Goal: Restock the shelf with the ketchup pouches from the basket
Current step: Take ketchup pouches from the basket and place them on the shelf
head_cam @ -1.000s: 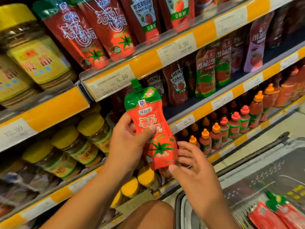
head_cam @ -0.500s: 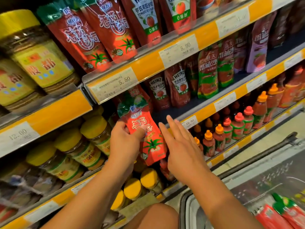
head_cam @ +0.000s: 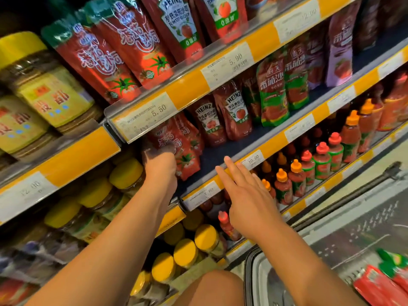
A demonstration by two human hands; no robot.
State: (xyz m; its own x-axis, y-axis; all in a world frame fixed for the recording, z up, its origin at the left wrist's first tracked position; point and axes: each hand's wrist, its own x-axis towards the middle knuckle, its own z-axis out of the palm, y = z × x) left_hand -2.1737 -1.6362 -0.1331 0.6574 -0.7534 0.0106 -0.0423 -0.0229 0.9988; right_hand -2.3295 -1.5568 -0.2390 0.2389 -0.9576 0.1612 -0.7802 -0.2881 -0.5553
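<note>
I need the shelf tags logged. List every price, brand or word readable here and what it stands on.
"5.50": white price tag on the upper yellow shelf rail.
"5.90": next white tag on that rail.
"10.90": white tag on the middle rail.
"7.80": white tag below the left hand.
"HEINZ": red ketchup pouch on the middle shelf.
Other tags and small print: blurred.

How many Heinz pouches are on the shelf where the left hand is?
2: one Heinz pouch just right of the ketchup pouch at the left hand, the other beside it. More may hide behind.
</note>
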